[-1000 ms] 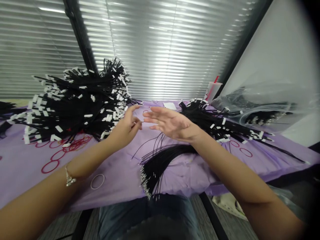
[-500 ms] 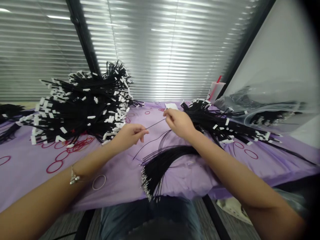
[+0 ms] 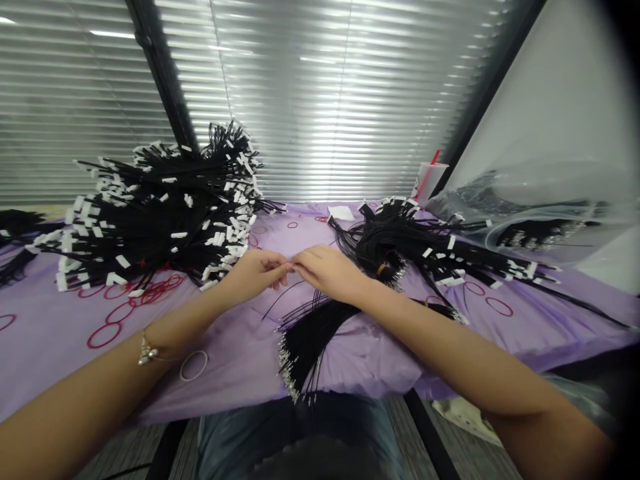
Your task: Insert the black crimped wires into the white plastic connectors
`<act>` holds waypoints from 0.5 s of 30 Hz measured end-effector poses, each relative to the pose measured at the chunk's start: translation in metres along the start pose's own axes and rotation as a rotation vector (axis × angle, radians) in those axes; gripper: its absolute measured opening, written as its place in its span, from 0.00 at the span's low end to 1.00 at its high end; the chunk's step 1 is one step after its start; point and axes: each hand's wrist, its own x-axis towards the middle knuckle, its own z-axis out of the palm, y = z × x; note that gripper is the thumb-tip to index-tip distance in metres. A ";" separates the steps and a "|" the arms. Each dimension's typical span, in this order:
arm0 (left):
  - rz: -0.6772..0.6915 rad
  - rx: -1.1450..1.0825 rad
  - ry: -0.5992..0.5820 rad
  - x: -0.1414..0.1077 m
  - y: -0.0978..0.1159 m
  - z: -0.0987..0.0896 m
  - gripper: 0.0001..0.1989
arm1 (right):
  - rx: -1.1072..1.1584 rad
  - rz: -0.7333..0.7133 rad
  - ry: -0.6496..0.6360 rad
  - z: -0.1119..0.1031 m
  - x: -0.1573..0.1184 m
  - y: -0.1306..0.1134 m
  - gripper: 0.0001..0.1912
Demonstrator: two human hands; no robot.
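Note:
My left hand (image 3: 256,272) and my right hand (image 3: 331,272) meet fingertip to fingertip above the purple cloth, both pinching a thin black wire that is mostly hidden between them. Below my right hand lies a fanned bundle of black wires (image 3: 320,331) with silvery metal tips, and my right forearm crosses over part of it. A few loose strands (image 3: 281,299) stretch from it toward the left. Beyond my right wrist is a curled black wire bundle (image 3: 373,243), held by a yellow band (image 3: 381,269).
A big heap of black wires with white connectors (image 3: 155,207) fills the back left. Red rubber bands (image 3: 159,289) lie before it. More white-ended wires (image 3: 450,252) are at right, near a clear plastic bag (image 3: 530,200), a cup with a red straw (image 3: 430,181) and white paper (image 3: 341,213).
My right hand has come left and down to my left hand, closing the gap where the wire was stretched. The banded bundle behind it now shows. My left hand has barely moved.

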 end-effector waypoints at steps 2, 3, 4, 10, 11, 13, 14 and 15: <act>-0.004 0.079 0.006 0.002 -0.005 -0.005 0.15 | 0.017 0.019 -0.021 0.003 -0.002 -0.003 0.15; -0.018 0.134 0.037 0.004 -0.009 -0.011 0.16 | 0.017 0.043 -0.009 0.004 -0.003 -0.002 0.15; -0.038 0.198 0.086 0.007 -0.015 -0.019 0.17 | 0.020 0.059 0.000 0.005 -0.003 0.001 0.15; -0.130 0.594 0.193 0.024 -0.063 -0.073 0.21 | 0.075 0.067 0.032 0.007 -0.002 0.015 0.11; -0.139 0.630 0.165 0.025 -0.068 -0.078 0.23 | 0.084 0.058 0.031 0.008 -0.002 0.015 0.11; -0.148 0.676 0.091 0.026 -0.075 -0.083 0.28 | 0.096 0.043 0.027 0.010 -0.001 0.014 0.11; -0.150 0.684 0.050 0.025 -0.076 -0.085 0.29 | 0.101 0.038 0.024 0.011 -0.001 0.014 0.11; -0.151 0.683 0.011 0.023 -0.076 -0.088 0.29 | 0.105 0.036 0.020 0.012 -0.001 0.014 0.11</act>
